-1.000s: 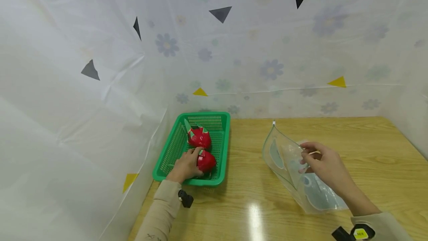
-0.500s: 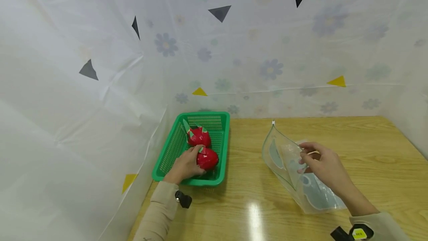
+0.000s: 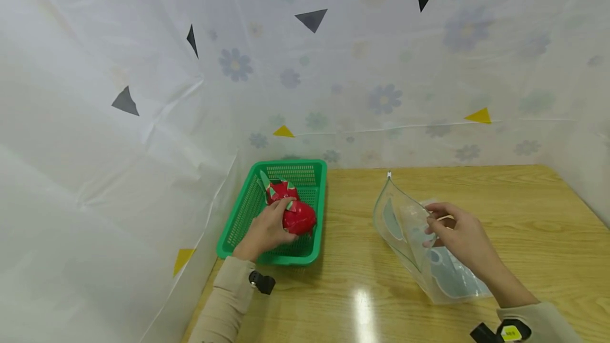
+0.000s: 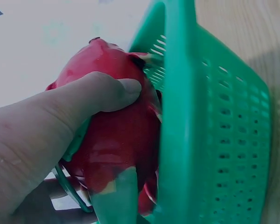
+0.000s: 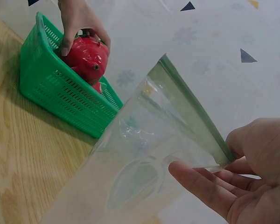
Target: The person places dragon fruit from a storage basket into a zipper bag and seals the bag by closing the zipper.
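My left hand grips a red dragon fruit with green scales, fingers and thumb around it, over the front part of a green plastic basket. In the left wrist view the thumb presses on the held dragon fruit beside the basket wall. A second dragon fruit lies behind it in the basket, partly covered. My right hand pinches the upper edge of a clear zip bag, whose mouth gapes. The bag's green zip strip shows in the right wrist view.
The basket stands at the left of a wooden table, close to a white plastic sheet on the left. A flower-patterned sheet hangs behind the table. A white zip slider sits at the bag's far corner.
My left hand has lifted the front dragon fruit a little and shifted it to the right, so that it covers more of the rear one. The right hand and the bag stay nearly still.
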Motion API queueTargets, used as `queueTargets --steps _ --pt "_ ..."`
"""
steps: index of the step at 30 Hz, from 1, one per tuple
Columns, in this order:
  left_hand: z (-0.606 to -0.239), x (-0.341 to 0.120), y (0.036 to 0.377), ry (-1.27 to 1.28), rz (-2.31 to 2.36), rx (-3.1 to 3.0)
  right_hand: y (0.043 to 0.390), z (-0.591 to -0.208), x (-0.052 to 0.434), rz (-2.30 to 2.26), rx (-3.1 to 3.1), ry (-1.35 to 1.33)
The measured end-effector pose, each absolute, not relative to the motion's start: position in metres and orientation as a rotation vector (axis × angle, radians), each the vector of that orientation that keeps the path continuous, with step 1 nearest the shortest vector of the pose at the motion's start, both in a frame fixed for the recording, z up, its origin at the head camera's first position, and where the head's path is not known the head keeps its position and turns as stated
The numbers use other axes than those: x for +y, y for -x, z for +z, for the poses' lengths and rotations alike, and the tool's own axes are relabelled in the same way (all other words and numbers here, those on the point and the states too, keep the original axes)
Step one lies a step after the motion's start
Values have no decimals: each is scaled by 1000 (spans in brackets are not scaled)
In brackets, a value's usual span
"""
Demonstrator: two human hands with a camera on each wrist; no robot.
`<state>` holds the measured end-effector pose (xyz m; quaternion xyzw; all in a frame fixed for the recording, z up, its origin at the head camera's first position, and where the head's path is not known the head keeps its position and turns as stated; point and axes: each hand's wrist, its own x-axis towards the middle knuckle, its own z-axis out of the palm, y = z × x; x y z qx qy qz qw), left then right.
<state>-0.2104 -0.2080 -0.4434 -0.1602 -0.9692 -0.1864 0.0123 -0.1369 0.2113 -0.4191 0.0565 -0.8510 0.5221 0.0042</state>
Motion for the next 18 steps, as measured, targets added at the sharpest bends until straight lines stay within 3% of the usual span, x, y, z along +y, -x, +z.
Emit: queueTargets --steps 18 --pt "-413 -182 200 596 -353 -2784 136 -419 210 1637 -2649 -183"
